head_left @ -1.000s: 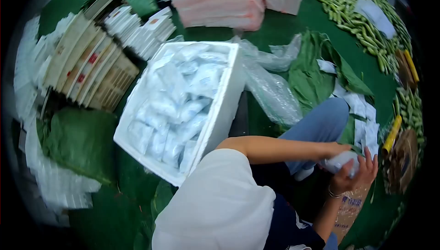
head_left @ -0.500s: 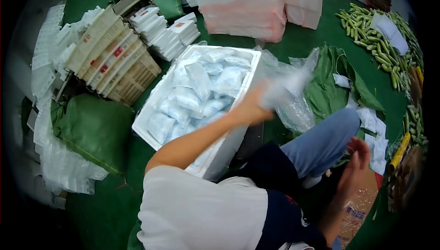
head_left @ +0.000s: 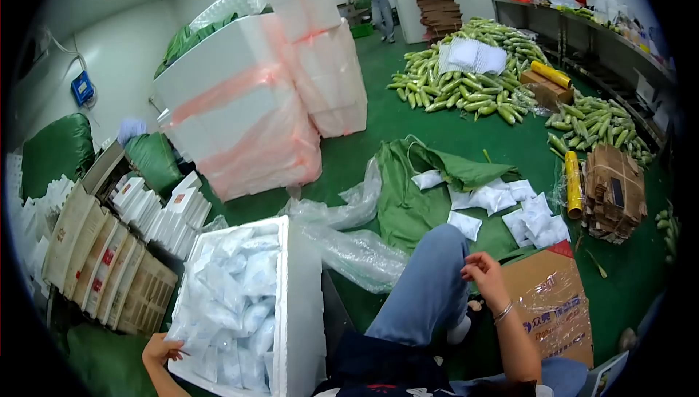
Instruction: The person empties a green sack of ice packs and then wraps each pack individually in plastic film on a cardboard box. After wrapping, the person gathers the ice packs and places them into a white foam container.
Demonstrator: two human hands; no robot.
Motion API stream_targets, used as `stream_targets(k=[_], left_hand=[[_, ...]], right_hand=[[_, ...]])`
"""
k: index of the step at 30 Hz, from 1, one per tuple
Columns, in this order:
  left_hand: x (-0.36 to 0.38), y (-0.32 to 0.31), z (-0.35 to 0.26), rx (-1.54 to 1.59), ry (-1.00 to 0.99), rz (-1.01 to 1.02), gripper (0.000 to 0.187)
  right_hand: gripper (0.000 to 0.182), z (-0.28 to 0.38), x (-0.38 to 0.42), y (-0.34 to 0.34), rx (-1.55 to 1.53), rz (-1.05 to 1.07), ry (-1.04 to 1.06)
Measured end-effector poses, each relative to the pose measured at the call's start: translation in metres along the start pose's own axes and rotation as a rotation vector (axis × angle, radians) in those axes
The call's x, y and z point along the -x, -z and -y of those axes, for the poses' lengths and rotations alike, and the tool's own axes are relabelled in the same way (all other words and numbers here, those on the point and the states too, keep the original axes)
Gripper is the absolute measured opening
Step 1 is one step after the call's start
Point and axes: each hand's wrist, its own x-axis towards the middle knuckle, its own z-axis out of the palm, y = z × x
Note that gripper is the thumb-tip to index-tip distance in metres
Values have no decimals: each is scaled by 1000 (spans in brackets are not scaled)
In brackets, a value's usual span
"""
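A white foam box [head_left: 302, 302] stands at my left, filled with clear plastic packs of pale bluish contents [head_left: 226, 288]. My left hand [head_left: 162, 350] is at the box's left rim, its fingers apart and touching the nearest pack. My right hand [head_left: 483, 273] hangs in the air beside my bent knee, fingers loosely curled but apart, holding nothing. Ahead of that knee, several white packs [head_left: 539, 221] lie on and beside a green woven sack [head_left: 404, 204].
Tall foam boxes wrapped in pink-tinged film [head_left: 240, 113] rise ahead. Stacked plastic crates [head_left: 109, 266] lean at far left. Crumpled clear plastic [head_left: 349, 244] borders the box. Wrapped green corn-like produce [head_left: 466, 91], flattened cardboard [head_left: 615, 193] and an opened carton [head_left: 550, 302] are rightward. Another person [head_left: 381, 8] stands far back.
My left hand, which held a blurred white pack right of the box, has moved to its left rim without that pack. The view has tilted up and turned right.
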Motion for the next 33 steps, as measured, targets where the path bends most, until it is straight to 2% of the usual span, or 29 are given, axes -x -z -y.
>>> stream_targets(k=[1, 3, 5, 7, 8, 11, 15, 16, 17, 18, 19, 20, 21, 23, 26, 28, 30, 31, 32, 33], left_hand=[[2, 3, 5, 81, -59, 61, 30], [2, 9, 14, 219, -151, -69, 26], [-8, 27, 12, 202, -145, -236, 24], [-24, 43, 4, 16, -169, -361, 26], [-33, 42, 5, 15, -167, -359, 26], [-73, 17, -1, -281, -24, -294, 37], [-135, 12, -25, -391, -73, -216, 35], [-159, 21, -22, -675, -69, -317, 40], [-169, 17, -24, -849, -83, -397, 58], [-193, 23, -22, -1091, -93, -288, 77], [-180, 6, -30, -1082, -163, -412, 85], [-187, 4, -29, -1040, -292, -348, 84], [-221, 16, -18, -1036, -304, -274, 84], [-191, -8, -36, -999, -242, -294, 81], [-157, -37, -51, -1100, -287, -394, 77], [-141, -49, -69, -987, -54, -266, 74], [-177, -27, -37, -1153, -290, -348, 74], [-190, -16, -26, -1117, -328, -322, 71], [-165, -37, -44, -1085, -154, -331, 64], [-169, -45, -23, -1248, -221, -511, 52]], right_hand=[[16, 0, 1, -1, 24, 18, -8], [16, -2, 1, 1, 41, 26, -5], [16, -4, 1, 5, 82, 28, -50], [16, -1, 2, 4, 93, 16, -52], [16, -1, 2, 3, 83, 0, -60], [16, -7, 2, 1, 63, -11, -54], [16, -11, 4, -2, 124, 23, -39], [16, -13, 5, -1, 145, -5, -28], [16, -16, 5, -1, 171, -4, -34], [16, -18, 4, -2, 179, -2, -13], [15, -10, 4, -9, 257, 4, -5], [15, -17, 1, -10, 272, -9, -20], [15, -24, -2, -10, 215, 27, -29], [15, -32, -5, -10, 183, 93, -49], [15, -34, -8, -10, 186, 141, -79], [15, -36, -11, -5, 169, 150, -64], [15, -40, -16, 4, 226, 154, -22], [16, -33, -14, 5, 271, 150, -49], [17, -30, -9, 3, 189, 107, -30], [18, -26, -9, 9, 301, 117, 5]])
